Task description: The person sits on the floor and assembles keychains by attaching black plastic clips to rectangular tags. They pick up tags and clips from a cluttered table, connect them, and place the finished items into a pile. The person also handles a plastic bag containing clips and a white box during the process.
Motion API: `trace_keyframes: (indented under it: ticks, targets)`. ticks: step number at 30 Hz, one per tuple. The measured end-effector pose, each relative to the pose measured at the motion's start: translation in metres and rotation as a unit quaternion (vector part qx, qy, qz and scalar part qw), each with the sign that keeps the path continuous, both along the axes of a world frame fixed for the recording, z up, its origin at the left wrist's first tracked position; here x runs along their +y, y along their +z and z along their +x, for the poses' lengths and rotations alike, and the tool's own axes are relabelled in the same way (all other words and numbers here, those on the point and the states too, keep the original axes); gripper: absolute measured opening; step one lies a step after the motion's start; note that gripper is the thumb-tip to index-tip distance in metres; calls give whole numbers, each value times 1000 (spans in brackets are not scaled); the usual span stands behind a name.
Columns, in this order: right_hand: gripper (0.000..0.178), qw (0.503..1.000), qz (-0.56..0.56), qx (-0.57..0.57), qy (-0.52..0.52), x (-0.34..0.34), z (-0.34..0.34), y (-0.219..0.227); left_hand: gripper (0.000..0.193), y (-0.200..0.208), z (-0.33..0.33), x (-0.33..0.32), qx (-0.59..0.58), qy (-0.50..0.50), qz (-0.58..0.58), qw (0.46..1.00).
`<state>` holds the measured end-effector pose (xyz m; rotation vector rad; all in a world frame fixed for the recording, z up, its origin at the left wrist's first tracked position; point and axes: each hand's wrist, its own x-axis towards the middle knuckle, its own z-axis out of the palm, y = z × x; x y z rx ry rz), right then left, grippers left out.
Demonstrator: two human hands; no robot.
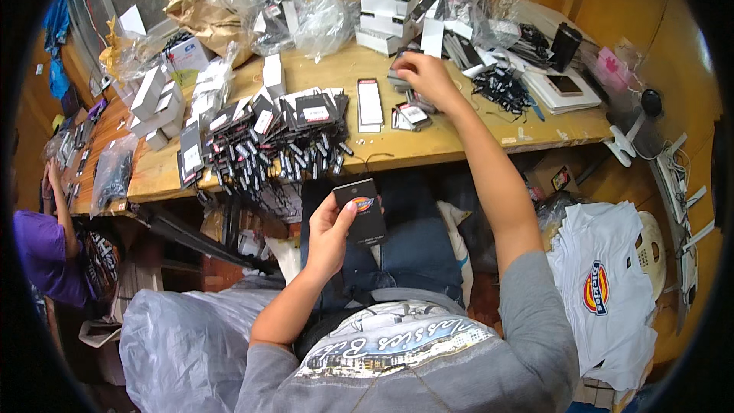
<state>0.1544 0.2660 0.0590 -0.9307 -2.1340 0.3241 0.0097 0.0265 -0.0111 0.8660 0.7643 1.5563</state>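
Over my lap, my left hand (327, 231) is closed on a black hang tag (370, 223) with a colourful oval logo, the thumb lying across its face. My right hand (427, 76) reaches out to the far middle of the table. Its fingers are curled down at a small dark stack (398, 81); what they pinch, if anything, is hidden. Just nearer than this hand lie small white labels (413, 114). A long white card with a red end (369, 103) lies to their left. Farther left spreads a heap of black hang tags (306, 111) with strings hanging over the edge.
White boxes (388, 1) are stacked at the back, and more white boxes (159, 107) stand left. Black strings (501, 90) and a phone (566, 86) lie right. A white T-shirt (600, 283) hangs at lower right. Another person in a purple sleeve (46, 248) works far left.
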Motion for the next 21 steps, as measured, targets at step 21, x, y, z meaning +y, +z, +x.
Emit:
trace_keyframes:
  ticks: [21]
  targets:
    - [33, 995, -58, -82, 10, 26, -64, 17, 11, -15, 3, -5, 117, 17, 53, 992]
